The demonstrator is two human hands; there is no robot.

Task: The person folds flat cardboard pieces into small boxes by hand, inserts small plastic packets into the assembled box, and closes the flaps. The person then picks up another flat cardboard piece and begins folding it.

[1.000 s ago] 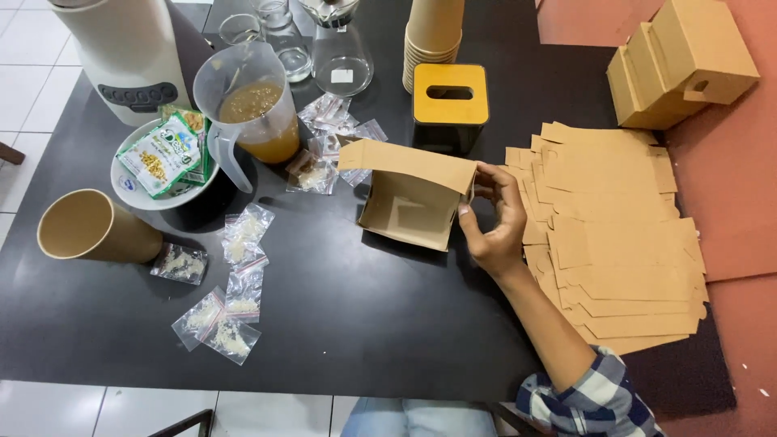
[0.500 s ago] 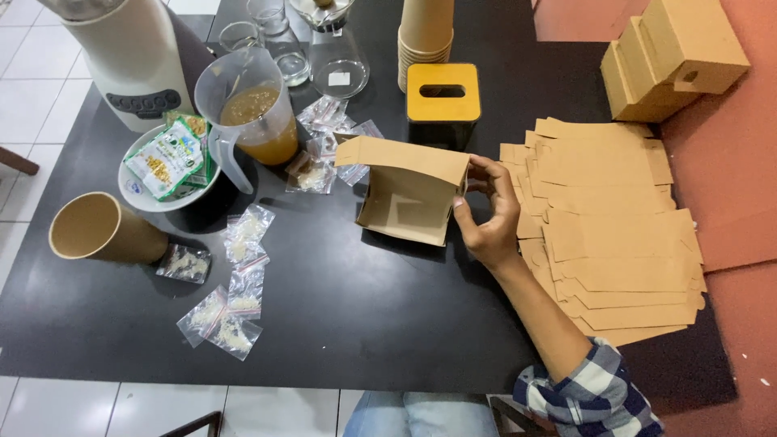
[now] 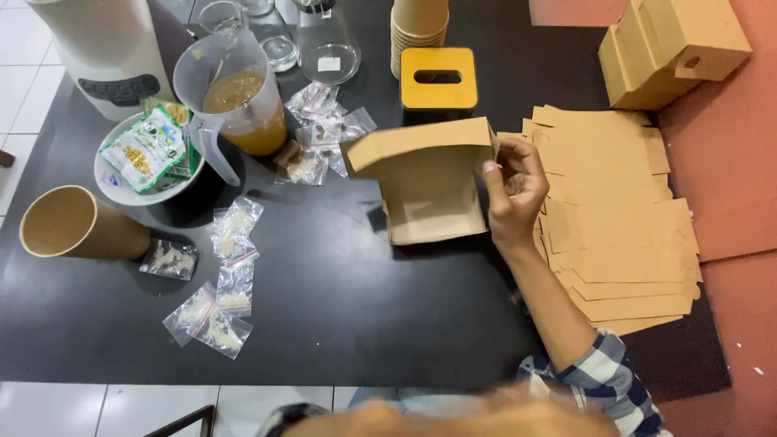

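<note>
- The right hand (image 3: 514,190) pinches the right edge of a half-folded brown cardboard box (image 3: 425,186), thumb and fingers (image 3: 490,167) pressed on its raised flap.
- The cardboard box sits open on the black counter (image 3: 340,299), just in front of a yellow-topped holder (image 3: 438,78).
- Right of the box lies a fanned stack of flat cardboard blanks (image 3: 623,218), under the wrist.
- Left of the box: small clear sachets (image 3: 320,129), a jug of amber liquid (image 3: 239,105), a paper cup (image 3: 69,222) lying on its side.
- Folded finished boxes (image 3: 672,48) stand far right of the box.
- The left hand is out of view.
</note>
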